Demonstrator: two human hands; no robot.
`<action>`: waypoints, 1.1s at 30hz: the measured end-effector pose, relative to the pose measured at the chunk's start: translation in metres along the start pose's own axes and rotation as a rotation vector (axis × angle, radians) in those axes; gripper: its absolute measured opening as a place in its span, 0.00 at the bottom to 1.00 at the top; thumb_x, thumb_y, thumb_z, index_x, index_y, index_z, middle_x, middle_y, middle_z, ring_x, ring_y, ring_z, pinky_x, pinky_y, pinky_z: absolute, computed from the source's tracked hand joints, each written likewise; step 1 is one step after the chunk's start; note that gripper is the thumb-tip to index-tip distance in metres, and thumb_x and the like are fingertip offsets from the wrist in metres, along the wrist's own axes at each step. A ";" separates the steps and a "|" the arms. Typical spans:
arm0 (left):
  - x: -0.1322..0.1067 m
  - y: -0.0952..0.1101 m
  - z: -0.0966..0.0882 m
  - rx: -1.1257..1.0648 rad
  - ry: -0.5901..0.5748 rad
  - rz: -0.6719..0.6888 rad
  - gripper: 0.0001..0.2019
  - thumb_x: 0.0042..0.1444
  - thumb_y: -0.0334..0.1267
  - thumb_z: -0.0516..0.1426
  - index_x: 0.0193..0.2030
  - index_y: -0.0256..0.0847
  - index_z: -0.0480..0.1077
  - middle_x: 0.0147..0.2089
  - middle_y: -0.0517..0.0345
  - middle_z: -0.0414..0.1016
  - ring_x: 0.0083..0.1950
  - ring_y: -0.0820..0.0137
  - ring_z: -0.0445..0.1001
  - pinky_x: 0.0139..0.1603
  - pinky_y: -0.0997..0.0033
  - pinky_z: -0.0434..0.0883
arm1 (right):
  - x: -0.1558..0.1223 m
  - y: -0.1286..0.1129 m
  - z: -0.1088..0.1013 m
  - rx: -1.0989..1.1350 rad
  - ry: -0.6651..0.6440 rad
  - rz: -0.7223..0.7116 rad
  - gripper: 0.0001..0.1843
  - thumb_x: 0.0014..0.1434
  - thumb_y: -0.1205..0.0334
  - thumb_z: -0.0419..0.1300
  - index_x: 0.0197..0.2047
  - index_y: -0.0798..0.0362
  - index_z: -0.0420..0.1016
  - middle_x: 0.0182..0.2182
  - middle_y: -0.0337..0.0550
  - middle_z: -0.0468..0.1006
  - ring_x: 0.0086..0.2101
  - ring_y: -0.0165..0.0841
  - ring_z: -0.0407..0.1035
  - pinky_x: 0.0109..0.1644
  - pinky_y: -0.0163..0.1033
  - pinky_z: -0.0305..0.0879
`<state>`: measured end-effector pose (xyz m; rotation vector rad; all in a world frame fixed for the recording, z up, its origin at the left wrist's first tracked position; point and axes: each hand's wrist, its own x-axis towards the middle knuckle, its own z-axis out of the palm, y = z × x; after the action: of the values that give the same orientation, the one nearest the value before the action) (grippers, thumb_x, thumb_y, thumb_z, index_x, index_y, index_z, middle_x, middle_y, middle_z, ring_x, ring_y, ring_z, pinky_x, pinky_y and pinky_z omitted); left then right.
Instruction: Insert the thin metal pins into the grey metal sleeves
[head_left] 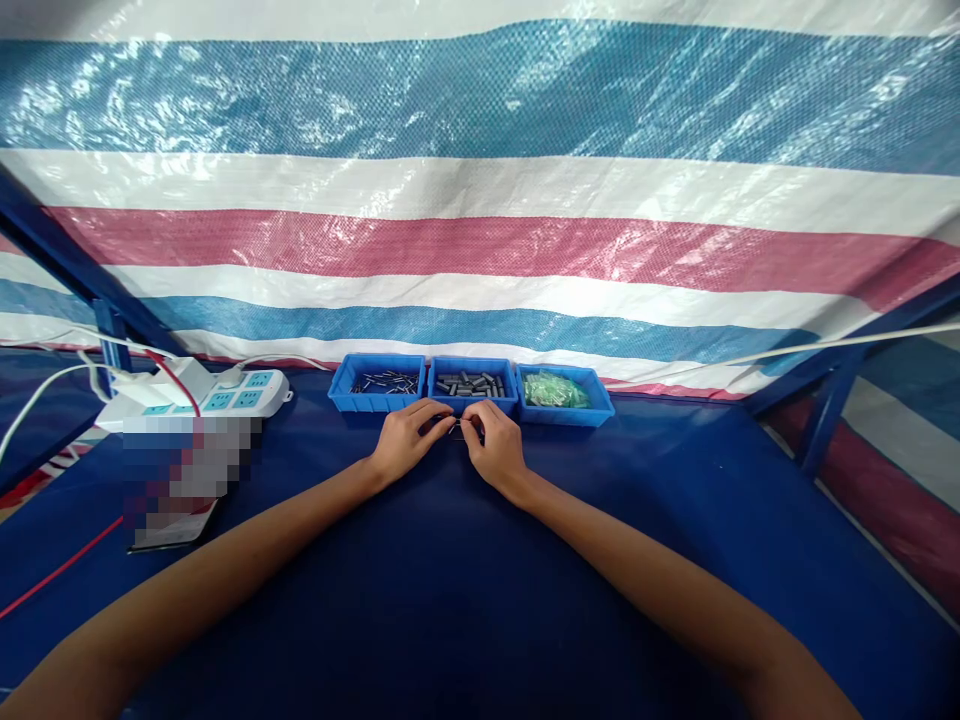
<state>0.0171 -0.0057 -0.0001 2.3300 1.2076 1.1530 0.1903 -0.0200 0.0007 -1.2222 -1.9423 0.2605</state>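
Note:
Close together at the front of the middle blue bin [474,405] are my left hand [407,437] and my right hand [495,442]. The fingers of both are closed in a pinch. Between the fingertips shows a small, thin, shiny piece [454,427], too small to name. Which hand grips it, or whether both do, I cannot tell. Dark grey short cylinders [471,385] lie in the middle bin. The left blue bin [375,402] has thin dark pin-like pieces [386,383] in it. Clear greenish plastic bags [555,390] fill the right blue bin [566,415].
A white power strip [259,400] with plugs and cables sits at the back left of the blue table [450,600]. Below it lies a partly blurred-out phone-like object [176,528]. A red cable [67,562] crosses the left side. Striped sheeting [480,245] hangs behind the bins.

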 end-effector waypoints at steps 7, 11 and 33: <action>0.001 0.000 -0.002 -0.047 0.048 0.012 0.10 0.60 0.43 0.53 0.38 0.40 0.72 0.35 0.58 0.75 0.31 0.75 0.70 0.31 0.77 0.67 | -0.001 0.002 0.003 0.110 0.047 -0.013 0.10 0.64 0.62 0.48 0.37 0.53 0.69 0.32 0.42 0.72 0.31 0.31 0.66 0.37 0.35 0.60; -0.001 0.003 -0.004 -0.054 0.078 0.006 0.10 0.60 0.43 0.54 0.37 0.39 0.72 0.33 0.58 0.74 0.29 0.75 0.68 0.31 0.76 0.66 | -0.001 0.003 0.003 0.122 0.050 -0.024 0.12 0.65 0.59 0.48 0.37 0.53 0.70 0.30 0.42 0.71 0.30 0.31 0.65 0.36 0.34 0.59; -0.006 0.001 -0.003 -0.245 0.146 -0.068 0.09 0.64 0.37 0.46 0.41 0.40 0.67 0.37 0.57 0.75 0.19 0.82 0.63 0.23 0.79 0.64 | 0.000 0.004 0.005 0.006 -0.058 -0.049 0.20 0.66 0.59 0.46 0.23 0.53 0.64 0.22 0.39 0.69 0.26 0.29 0.64 0.33 0.34 0.56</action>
<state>0.0134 -0.0111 -0.0013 2.0406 1.1123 1.3824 0.1892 -0.0168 -0.0051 -1.1730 -2.0169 0.2792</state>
